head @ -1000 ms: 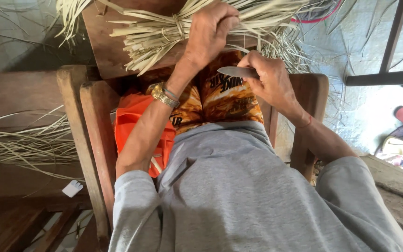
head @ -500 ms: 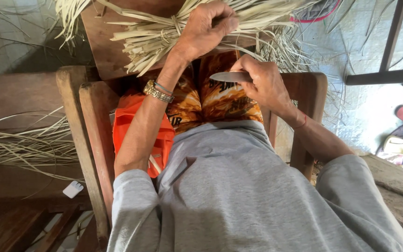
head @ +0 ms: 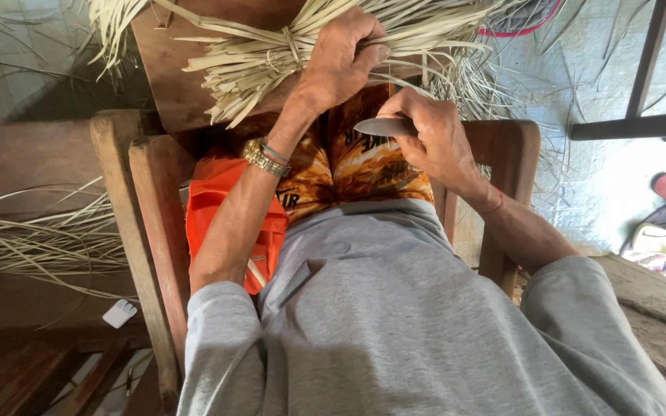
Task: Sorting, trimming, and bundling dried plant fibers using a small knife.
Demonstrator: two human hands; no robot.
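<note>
Grey short-sleeved shirt (head: 395,308), orange printed shorts (head: 348,169) — gold wristwatch (head: 260,156)

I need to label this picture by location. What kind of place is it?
Probably a home or small workshop where plant leaves are prepared for weaving. The left hand grips a tied bundle of dried leaf strips, the right hand holds a knife, and the person sits on a wooden chair.

Left hand (head: 338,65) clenched, arm outstretched; right hand (head: 431,139) curled shut (wrist bent) just beside it.
</note>
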